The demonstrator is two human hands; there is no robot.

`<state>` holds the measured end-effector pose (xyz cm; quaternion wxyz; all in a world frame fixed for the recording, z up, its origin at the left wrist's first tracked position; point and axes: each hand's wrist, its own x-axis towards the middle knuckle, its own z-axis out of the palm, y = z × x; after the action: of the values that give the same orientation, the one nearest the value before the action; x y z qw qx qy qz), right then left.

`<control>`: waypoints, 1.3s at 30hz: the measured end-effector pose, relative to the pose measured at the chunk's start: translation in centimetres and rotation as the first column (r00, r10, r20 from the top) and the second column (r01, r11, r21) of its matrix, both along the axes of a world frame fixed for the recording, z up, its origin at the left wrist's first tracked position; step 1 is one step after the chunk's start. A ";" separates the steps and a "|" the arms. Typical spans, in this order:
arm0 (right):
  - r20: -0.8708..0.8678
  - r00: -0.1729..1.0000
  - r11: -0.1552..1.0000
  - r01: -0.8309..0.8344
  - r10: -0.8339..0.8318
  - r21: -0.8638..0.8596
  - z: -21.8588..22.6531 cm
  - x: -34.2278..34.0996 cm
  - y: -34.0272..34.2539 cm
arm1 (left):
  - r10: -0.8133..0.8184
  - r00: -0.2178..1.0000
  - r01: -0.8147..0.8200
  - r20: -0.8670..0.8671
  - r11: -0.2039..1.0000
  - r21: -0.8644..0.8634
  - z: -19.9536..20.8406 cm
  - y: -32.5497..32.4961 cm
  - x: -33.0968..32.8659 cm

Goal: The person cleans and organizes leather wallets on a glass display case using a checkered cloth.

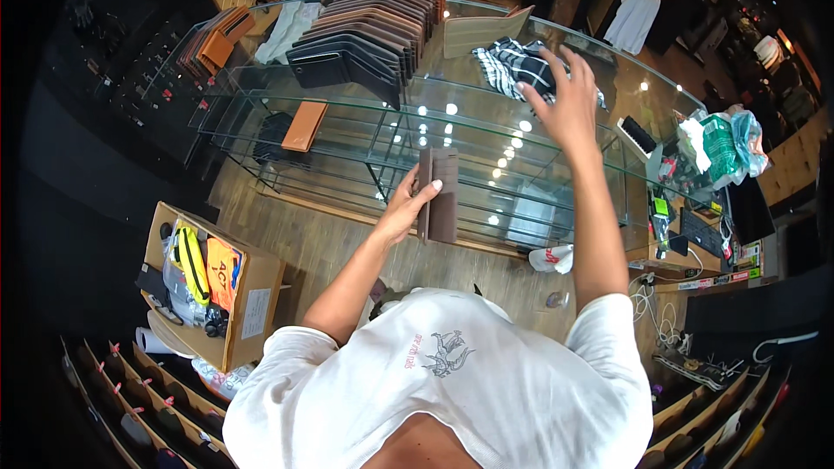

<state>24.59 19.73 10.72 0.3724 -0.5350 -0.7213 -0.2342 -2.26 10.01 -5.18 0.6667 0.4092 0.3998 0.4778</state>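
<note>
An open dark brown wallet (444, 208) is upright in my left hand (402, 213), with the thumb pressed on its inner side. My right hand (569, 104) reaches over the glass counter with fingers spread and nothing in them. Just beyond it lies a crumpled black-and-white checked cloth (512, 68). Beside the cloth a beige wallet or leather piece (476, 33) stands partly unfolded. Many half-open wallets (369, 35), black through brown, stand in a long row on the counter. A tan wallet (304, 125) lies to the left of my left hand.
More brown wallets (213, 48) and a pale cloth (288, 32) are at the counter's left. A black-bristled brush (638, 135) and plastic bags (725, 148) sit at the right. A filled cardboard box (256, 282) stands near left; cables (647, 304) hang near right.
</note>
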 end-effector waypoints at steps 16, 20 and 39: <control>-0.326 0.935 0.846 -0.283 0.138 -0.453 -5.6 -11.9 -14.4 | -0.059 0.852 0.151 0.520 0.979 -0.137 2.9 -2.4 -2.0; -0.373 0.927 0.874 -0.216 0.043 -0.435 -10.7 -14.0 -16.6 | -0.061 0.850 0.202 0.523 0.955 -0.216 3.0 -2.0 -3.1; -0.525 0.851 0.987 -0.058 -0.030 -0.150 -0.1 -3.1 -5.6 | -0.331 0.842 0.448 0.425 0.868 -0.213 4.7 -4.3 -6.8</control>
<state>21.50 14.17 10.61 0.5127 -0.6016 -0.6123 -0.0176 -9.08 5.70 -0.53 0.8692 0.2759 0.2407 0.3324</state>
